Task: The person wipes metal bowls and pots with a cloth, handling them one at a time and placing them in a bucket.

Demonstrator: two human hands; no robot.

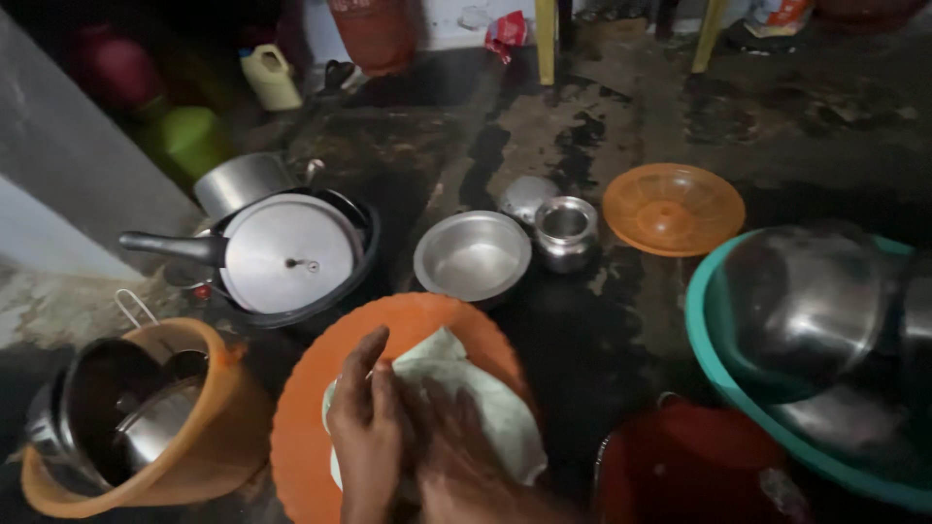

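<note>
Both of our hands are pressing flat on a pale green cloth [456,393] that is lying on an orange plate [301,427]; neither is closing around anything. Our left hand [367,427] is resting with fingers stretched and together, pointing away from us, its fingertips reaching the cloth's far left edge. Our right hand [456,456] is blurring in the head view, palm down on the cloth just beside the left, so we cannot tell how far its fingers are spreading. The cloth is running its long axis from beyond the left fingertips down and to the right, under the right hand, so most of its bulk is lying on the right hand's side. Just beyond the grip, a steel bowl [473,255] and a small steel pot [567,231] are sitting on the wet floor. To the left, an orange tub [209,437] is holding steel vessels, and a pan with a flat lid [288,254] is sitting further out. To the right, a teal basin [723,374] is carrying large steel bowls.
</note>
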